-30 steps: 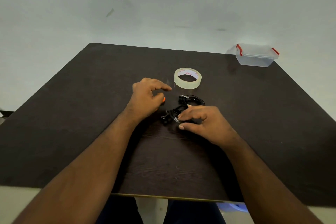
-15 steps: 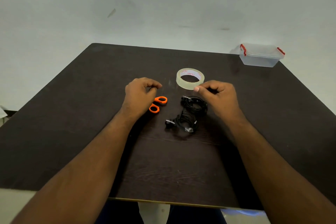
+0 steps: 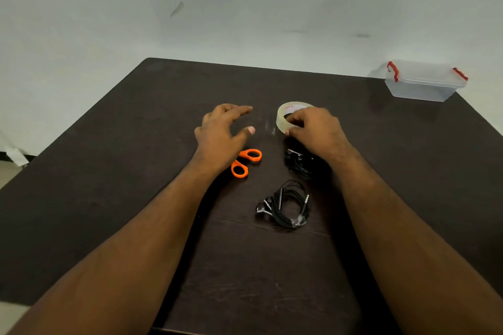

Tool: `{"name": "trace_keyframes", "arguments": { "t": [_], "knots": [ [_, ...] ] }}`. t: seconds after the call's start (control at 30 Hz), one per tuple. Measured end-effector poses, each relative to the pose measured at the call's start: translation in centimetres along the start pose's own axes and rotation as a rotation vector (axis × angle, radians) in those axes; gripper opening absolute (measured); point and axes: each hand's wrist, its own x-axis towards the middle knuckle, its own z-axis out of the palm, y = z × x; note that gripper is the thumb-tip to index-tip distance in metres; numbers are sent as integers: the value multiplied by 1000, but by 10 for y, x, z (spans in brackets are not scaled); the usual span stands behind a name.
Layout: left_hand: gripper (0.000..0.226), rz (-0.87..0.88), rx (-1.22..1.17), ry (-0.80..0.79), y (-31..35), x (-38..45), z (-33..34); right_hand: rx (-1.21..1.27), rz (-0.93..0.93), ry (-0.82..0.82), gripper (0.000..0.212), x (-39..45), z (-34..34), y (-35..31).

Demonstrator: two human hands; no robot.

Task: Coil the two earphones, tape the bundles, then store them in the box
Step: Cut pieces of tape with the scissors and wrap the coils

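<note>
Right hand [image 3: 313, 130] fingers curl on the tape roll [image 3: 283, 117], frame centre; left hand [image 3: 220, 133] spread, holding nothing. We note one taped earphone coil [image 3: 288, 205] lower centre, box [image 3: 424, 81] upper right.

On the table [image 3: 109, 198], the tape roll [image 3: 281, 117] lies mid-table, scissors [image 3: 246, 162] left of two earphone bundles [image 3: 285, 205], and the box [image 3: 424, 81] at the far right corner.
</note>
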Motion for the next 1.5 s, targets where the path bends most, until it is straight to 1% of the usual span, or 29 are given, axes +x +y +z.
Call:
{"name": "trace_keyframes", "arguments": {
  "t": [0.13,0.2,0.3,0.37,0.47,0.57,0.67,0.8,0.97,1.13,1.3,1.37,1.4,1.47,1.5],
  "knots": [
    [55,65,21,-97,4,1,0,134,-105,58,28,-9,-2,-9],
    [55,84,21,-95,6,0,0,151,-183,60,26,-14,-3,-15],
    [45,71,-19,-37,7,-1,-4,142,-279,120,25,-19,-5,-22],
    [38,62,-43,-36,7,-1,-6,138,-308,186,24,-21,-6,-23],
    [16,58,-107,-62,6,-2,-7,85,-334,236,24,-21,-5,-23],
    [11,25,-197,-91,6,-2,-8,-27,-326,255,25,-19,-5,-16],
    [8,-23,-286,-134,5,-1,-7,-80,-302,263,28,-19,-3,-10],
    [10,-31,-296,-111,3,2,-10,-121,-299,217,30,-17,-1,-5],
    [14,-52,-259,-89,-10,10,-25,-82,-295,129,28,-10,-6,10],
    [19,-62,-171,-99,-24,14,-39,11,-181,56,27,-7,-10,34],
    [20,-84,-186,-123,-27,11,-36,160,-121,12,29,-4,-6,32],
    [16,-106,-220,-122,-29,10,-34,178,-124,34,34,-6,-6,26],
    [12,-121,-238,-123,-30,10,-34,166,-142,72,35,-8,-7,22],
    [7,-144,-265,-133,-32,12,-36,126,-205,146,30,-12,-10,8],
    [6,-154,-273,-138,-33,13,-36,107,-244,139,26,-15,-12,-3]
  ]
}}
